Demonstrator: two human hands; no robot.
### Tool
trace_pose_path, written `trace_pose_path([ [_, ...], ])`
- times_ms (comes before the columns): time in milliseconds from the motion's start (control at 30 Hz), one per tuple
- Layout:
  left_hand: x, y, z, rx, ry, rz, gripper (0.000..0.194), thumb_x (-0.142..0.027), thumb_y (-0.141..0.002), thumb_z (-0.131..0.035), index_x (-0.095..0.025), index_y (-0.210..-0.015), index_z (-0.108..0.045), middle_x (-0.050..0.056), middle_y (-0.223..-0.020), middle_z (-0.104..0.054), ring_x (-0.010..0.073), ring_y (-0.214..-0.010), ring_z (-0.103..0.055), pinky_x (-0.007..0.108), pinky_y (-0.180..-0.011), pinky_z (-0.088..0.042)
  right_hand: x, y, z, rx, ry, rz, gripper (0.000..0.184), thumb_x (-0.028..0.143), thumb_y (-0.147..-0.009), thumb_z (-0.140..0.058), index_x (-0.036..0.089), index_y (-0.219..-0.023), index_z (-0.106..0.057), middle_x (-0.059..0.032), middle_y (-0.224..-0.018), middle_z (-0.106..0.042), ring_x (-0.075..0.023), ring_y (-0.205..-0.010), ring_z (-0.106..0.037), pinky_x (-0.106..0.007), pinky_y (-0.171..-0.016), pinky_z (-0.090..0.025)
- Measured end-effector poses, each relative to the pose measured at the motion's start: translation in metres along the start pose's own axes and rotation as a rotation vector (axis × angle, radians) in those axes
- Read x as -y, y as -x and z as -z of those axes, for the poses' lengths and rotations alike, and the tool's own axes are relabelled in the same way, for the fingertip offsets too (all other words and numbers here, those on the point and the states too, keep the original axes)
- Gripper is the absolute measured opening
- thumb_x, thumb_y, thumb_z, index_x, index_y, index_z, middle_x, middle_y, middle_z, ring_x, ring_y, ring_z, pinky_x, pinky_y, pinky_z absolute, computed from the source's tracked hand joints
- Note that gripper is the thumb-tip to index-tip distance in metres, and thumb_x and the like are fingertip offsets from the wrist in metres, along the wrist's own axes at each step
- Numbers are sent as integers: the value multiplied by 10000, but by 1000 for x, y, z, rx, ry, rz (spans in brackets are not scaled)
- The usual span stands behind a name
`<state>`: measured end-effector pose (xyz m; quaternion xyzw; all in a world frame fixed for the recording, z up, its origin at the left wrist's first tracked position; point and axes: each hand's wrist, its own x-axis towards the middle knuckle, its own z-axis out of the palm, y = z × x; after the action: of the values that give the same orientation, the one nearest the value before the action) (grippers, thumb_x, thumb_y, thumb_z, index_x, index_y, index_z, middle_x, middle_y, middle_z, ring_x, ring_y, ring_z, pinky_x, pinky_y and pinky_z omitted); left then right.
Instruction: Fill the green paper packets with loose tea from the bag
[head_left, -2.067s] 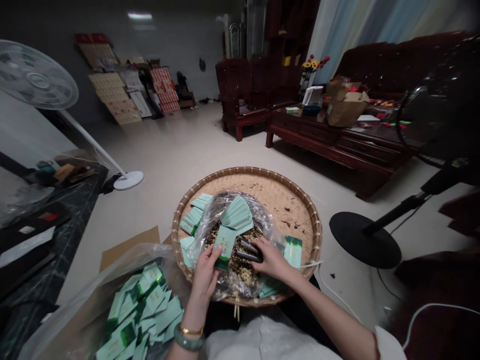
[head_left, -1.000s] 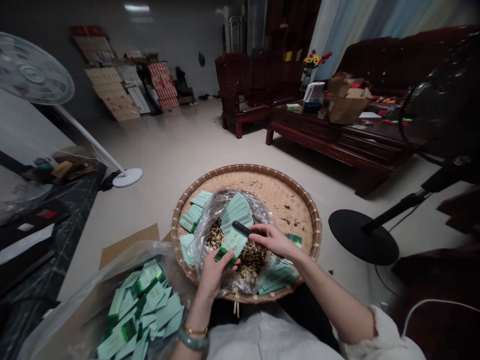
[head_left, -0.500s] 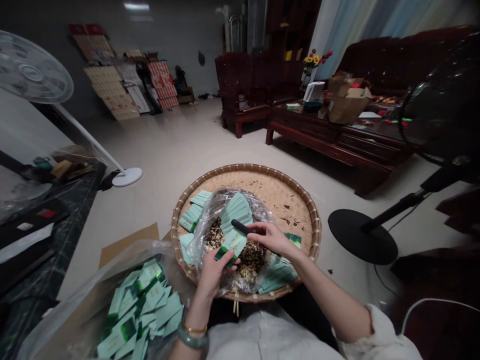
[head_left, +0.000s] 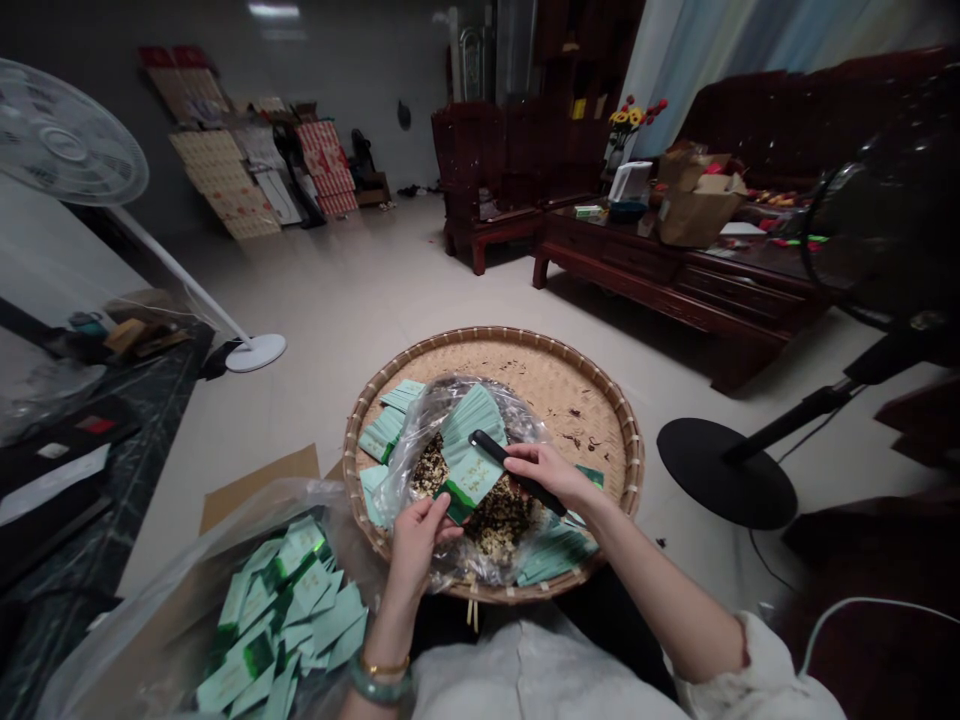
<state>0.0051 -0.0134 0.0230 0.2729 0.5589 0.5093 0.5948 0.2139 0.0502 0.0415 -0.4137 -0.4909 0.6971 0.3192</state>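
A small mint-green packet [head_left: 474, 482] with a dark green end is pinched at its lower left corner by my left hand [head_left: 421, 532]. My right hand [head_left: 546, 474] is closed around a long black bar-shaped clip [head_left: 491, 447], which lies along the packet's upper right edge. Beneath both hands, an open clear plastic bag [head_left: 409, 450] holds a loose dark and pale dry mix [head_left: 501, 530]. A fanned stack of mint packets [head_left: 472, 415] rests on the mix. The bag sits in a round woven bamboo tray [head_left: 600, 400].
More packets [head_left: 382, 435] lie at the tray's left, and others [head_left: 559, 553] at its lower right. A plastic-lined box [head_left: 300, 600] full of packets stands at lower left. A white fan [head_left: 255, 352], a black fan [head_left: 726, 470] and a wooden table [head_left: 675, 285] surround the tray.
The black clip has turned and slid down through my right hand, now along the packet's edge. My left hand has shifted slightly left, gripping the packet nearer its corner.
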Motion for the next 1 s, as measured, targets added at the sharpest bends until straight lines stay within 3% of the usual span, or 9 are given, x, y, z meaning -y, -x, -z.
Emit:
trace_pose_path([
  [267, 0, -2, 1, -47, -13, -25, 489, -537, -446, -813, -108, -577, -619, -51, -454, -501, 109, -467, -565, 217, -481, -521, 1, 1, 5, -75, 6, 48, 478, 527, -676, -689, 146, -963, -649, -20, -771, -637, -106, -579, -544, -216, -488, -439],
  [467, 2, -1, -2, -13, -46, -20, 479, -540, -470, -801, -108, -599, -637, -8, -517, -586, 132, -502, -598, 225, -477, -521, -7, -6, -1, -178, 107, 97, 465, 472, -659, -724, 139, -975, -655, 13, -673, -589, -86, -531, -503, -200, -470, -390],
  [700, -3, -4, 5, -98, 38, -65, 466, -496, -455, -825, -108, -528, -578, -73, -449, -451, 58, -429, -483, 196, -480, -542, -19, -9, 13, -224, 90, 110, 533, 534, -696, -659, 141, -1054, -616, -24, -748, -643, -115, -536, -535, -248, -493, -447],
  [800, -5, -5, 8, -160, 121, -108, 467, -496, -461, -823, -106, -554, -584, -65, -468, -484, 52, -448, -498, 184, -510, -553, -26, -2, 24, -265, 323, 167, 517, 499, -707, -659, 145, -1083, -626, -71, -899, -677, -184, -715, -608, -309, -628, -494],
  [900, -5, -4, 6, -157, 143, -118, 465, -496, -471, -819, -99, -606, -618, -36, -511, -548, 73, -501, -553, 185, -523, -556, -37, 6, 25, -153, 690, 213, 477, 413, -696, -707, 178, -1105, -641, -96, -1042, -671, -253, -917, -601, -379, -802, -469],
  [1000, -3, -3, 3, -152, 131, -118, 457, -492, -478, -818, -100, -589, -610, -43, -498, -529, 67, -483, -531, 187, -513, -553, -48, 7, 18, -84, 920, 239, 511, 341, -687, -731, 174, -1159, -625, -128, -1041, -669, -287, -952, -582, -406, -836, -441],
])
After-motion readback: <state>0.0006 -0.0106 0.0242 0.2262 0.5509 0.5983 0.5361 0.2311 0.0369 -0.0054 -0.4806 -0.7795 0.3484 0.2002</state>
